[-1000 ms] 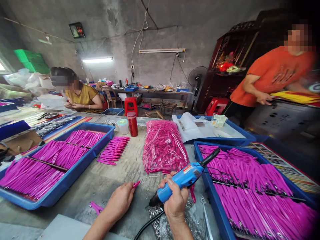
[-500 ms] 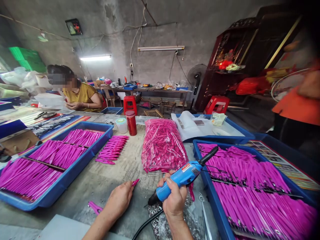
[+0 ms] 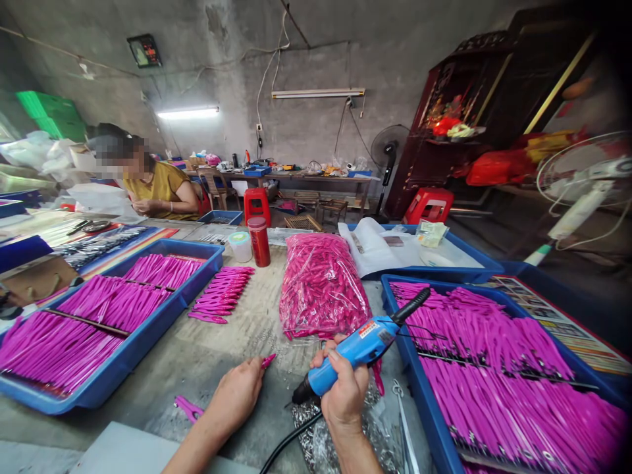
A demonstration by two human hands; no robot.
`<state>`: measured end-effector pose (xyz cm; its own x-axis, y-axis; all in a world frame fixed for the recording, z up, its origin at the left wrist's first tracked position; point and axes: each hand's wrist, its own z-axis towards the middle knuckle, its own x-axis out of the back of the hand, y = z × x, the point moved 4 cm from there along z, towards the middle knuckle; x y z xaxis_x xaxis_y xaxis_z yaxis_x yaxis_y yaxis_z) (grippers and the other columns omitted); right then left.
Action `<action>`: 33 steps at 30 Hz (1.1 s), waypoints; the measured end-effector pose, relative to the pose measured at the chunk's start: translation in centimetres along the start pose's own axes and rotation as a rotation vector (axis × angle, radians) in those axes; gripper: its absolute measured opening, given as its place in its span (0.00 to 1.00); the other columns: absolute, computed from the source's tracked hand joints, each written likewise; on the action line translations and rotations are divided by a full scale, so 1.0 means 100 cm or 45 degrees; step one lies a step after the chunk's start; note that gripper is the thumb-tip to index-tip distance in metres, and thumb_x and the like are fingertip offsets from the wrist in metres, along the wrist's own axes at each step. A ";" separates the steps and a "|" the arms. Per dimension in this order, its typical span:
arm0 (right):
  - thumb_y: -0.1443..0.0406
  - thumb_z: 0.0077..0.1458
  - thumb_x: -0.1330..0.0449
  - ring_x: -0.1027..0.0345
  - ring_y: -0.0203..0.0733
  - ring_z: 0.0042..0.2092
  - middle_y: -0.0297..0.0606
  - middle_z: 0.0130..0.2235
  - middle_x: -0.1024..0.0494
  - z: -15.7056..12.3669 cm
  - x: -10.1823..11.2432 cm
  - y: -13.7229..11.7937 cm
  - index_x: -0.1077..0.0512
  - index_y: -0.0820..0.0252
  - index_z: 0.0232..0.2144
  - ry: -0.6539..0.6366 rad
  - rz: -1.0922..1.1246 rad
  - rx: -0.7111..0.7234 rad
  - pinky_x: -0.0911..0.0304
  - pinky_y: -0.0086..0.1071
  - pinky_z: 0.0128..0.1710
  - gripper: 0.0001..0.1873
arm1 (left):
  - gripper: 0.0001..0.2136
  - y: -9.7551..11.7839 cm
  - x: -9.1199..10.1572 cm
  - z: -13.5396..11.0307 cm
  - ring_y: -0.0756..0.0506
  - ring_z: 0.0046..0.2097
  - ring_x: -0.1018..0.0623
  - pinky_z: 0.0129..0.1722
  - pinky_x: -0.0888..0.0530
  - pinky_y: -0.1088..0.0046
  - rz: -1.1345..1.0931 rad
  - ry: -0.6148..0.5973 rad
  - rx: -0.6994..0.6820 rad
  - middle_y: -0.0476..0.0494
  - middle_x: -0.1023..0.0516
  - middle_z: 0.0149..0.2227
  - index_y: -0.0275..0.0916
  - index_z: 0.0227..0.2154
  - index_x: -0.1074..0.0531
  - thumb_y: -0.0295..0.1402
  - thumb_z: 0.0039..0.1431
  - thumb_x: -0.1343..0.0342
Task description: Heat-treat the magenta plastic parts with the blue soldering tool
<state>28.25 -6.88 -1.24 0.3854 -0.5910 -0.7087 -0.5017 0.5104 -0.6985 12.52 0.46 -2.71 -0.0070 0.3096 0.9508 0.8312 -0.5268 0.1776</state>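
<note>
My right hand (image 3: 345,392) is wrapped round a blue electric screwdriver (image 3: 363,349), its black tip pointing down-left toward the table and its cable running off the near edge. My left hand (image 3: 239,395) is closed on a small pink plastic piece (image 3: 268,361) held just left of the tool's tip. A second pink piece (image 3: 188,409) lies on the grey table to the left of that hand. Under my right wrist sits a clear bag of small metal parts (image 3: 320,441).
Blue trays of magenta pieces flank me: left tray (image 3: 148,342) and right tray (image 3: 419,388). A clear bag of pink parts (image 3: 320,286), a row of pink pieces (image 3: 222,299), a red bottle (image 3: 259,242) and a tub (image 3: 241,247) lie ahead. A seated person (image 3: 158,187) works far left; a fan (image 3: 585,178) stands right.
The person in orange at the right has left the view, uncovering a white fan. My hands and the screwdriver have stayed almost still.
</note>
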 end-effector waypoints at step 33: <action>0.61 0.36 0.37 0.38 0.36 0.19 0.26 0.22 0.33 0.000 0.000 0.001 0.39 0.59 0.31 -0.010 -0.008 0.009 0.43 0.30 0.20 0.19 | 0.10 0.000 -0.002 0.001 0.43 0.40 0.24 0.37 0.31 0.71 0.032 0.010 0.034 0.41 0.24 0.37 0.38 0.35 0.35 0.29 0.65 0.62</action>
<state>28.19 -6.83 -1.37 0.3946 -0.5894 -0.7049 -0.4938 0.5109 -0.7036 12.60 0.50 -2.90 0.0097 0.2903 0.9569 0.8459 -0.5127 0.1470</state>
